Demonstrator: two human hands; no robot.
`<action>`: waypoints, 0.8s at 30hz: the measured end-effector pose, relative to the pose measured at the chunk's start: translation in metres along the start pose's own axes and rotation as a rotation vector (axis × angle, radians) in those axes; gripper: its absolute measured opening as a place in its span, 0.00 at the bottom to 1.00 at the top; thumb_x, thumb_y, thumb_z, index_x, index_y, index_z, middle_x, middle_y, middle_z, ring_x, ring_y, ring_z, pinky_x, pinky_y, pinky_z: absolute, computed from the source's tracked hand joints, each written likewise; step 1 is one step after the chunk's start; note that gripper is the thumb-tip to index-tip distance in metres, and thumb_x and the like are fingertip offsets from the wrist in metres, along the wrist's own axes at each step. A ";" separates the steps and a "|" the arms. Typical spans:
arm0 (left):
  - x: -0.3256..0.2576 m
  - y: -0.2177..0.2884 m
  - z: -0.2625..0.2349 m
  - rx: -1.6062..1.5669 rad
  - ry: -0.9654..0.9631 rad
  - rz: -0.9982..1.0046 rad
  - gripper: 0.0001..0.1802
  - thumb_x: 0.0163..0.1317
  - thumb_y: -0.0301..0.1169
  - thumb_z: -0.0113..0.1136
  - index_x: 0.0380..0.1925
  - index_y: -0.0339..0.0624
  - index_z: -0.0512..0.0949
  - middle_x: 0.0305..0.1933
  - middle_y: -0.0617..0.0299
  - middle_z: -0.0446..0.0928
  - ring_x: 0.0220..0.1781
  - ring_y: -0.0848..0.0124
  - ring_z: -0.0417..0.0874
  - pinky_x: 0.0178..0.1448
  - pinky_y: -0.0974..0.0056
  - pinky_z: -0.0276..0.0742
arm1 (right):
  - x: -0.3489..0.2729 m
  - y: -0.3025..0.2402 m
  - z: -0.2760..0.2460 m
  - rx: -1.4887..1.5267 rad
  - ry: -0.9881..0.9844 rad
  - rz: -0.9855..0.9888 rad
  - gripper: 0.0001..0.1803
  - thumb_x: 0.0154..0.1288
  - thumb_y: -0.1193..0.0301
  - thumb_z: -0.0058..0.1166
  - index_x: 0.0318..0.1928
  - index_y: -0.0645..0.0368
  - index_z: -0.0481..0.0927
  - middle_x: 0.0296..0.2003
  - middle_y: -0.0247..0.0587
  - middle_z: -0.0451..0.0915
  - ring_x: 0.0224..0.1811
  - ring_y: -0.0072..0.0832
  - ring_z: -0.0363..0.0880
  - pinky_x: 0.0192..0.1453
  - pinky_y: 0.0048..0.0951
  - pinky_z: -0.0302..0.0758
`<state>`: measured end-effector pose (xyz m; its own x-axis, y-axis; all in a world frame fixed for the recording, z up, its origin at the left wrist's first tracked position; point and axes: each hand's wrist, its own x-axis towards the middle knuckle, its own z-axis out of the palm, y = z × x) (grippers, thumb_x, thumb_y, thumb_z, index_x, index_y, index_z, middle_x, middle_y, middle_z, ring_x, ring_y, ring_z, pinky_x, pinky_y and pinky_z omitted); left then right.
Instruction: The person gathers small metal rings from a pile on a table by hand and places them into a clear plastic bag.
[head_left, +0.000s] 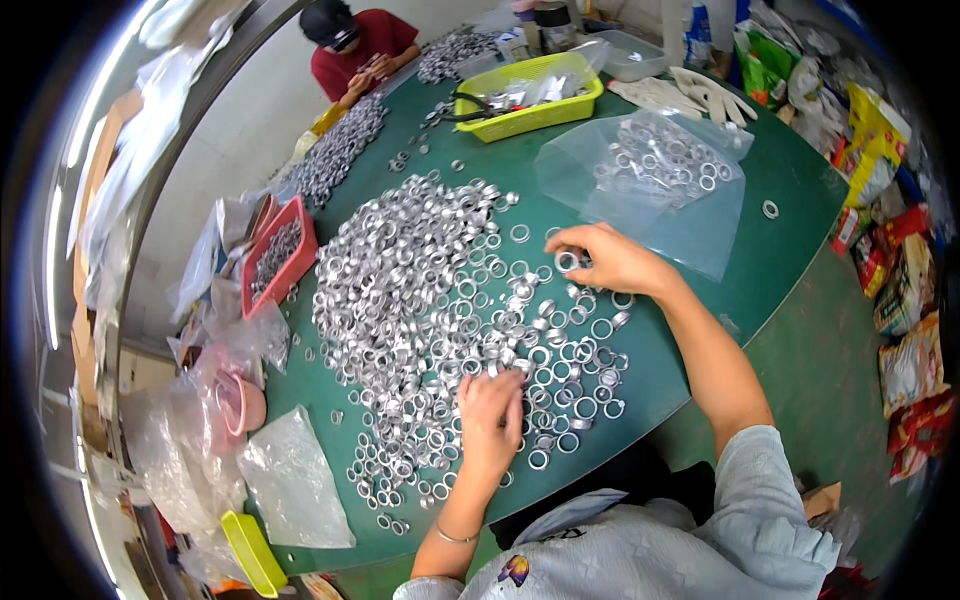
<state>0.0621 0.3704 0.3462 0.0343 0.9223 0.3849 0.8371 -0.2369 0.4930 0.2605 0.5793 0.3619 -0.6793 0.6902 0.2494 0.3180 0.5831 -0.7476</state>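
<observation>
A large heap of silver metal rings (400, 260) covers the middle of the green table (390, 170). My right hand (610, 258) is at the heap's right edge, its thumb and fingers closed on one metal ring (567, 262). Nearer to me, my left hand (488, 415) rests among the rings at the heap's front, fingers curled down. What those fingertips hold, if anything, is hidden. Around and between my hands lie loose rings (584, 407), some flat and some on edge. Beyond my right hand is a clear plastic bag (690, 235) with more rings inside.
A yellow-green basket (530, 115) of parts and white gloves (700, 95) lie at the far side. On the left are a red basket (300, 255), a pink cup (245, 402) and a flat plastic bag (295, 490). A person in red (365, 50) works at the far left.
</observation>
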 end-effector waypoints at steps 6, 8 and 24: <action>0.004 -0.024 -0.010 -0.124 0.201 -0.134 0.13 0.53 0.15 0.56 0.40 0.34 0.79 0.43 0.51 0.79 0.46 0.57 0.79 0.54 0.61 0.72 | 0.007 0.002 0.024 -0.155 -0.025 0.051 0.19 0.52 0.75 0.57 0.48 0.58 0.77 0.48 0.41 0.75 0.56 0.39 0.67 0.63 0.39 0.59; 0.003 -0.028 -0.013 -0.157 0.224 -0.125 0.15 0.53 0.12 0.54 0.41 0.34 0.78 0.42 0.51 0.79 0.45 0.59 0.80 0.52 0.63 0.73 | 0.016 0.000 0.037 -0.160 -0.028 -0.045 0.18 0.53 0.75 0.59 0.47 0.58 0.77 0.46 0.41 0.75 0.55 0.39 0.68 0.63 0.39 0.59; -0.007 -0.064 -0.025 -1.958 0.217 -0.545 0.33 0.58 0.17 0.55 0.64 0.35 0.58 0.62 0.49 0.63 0.49 0.68 0.75 0.61 0.55 0.73 | 0.009 -0.063 0.067 0.874 -0.325 0.242 0.16 0.56 0.80 0.60 0.46 0.63 0.74 0.45 0.38 0.78 0.48 0.24 0.76 0.53 0.26 0.72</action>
<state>-0.0056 0.3714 0.3314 -0.1407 0.9878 -0.0672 -0.8527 -0.0864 0.5152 0.1902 0.5206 0.3699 -0.8516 0.5210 -0.0566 -0.0420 -0.1756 -0.9836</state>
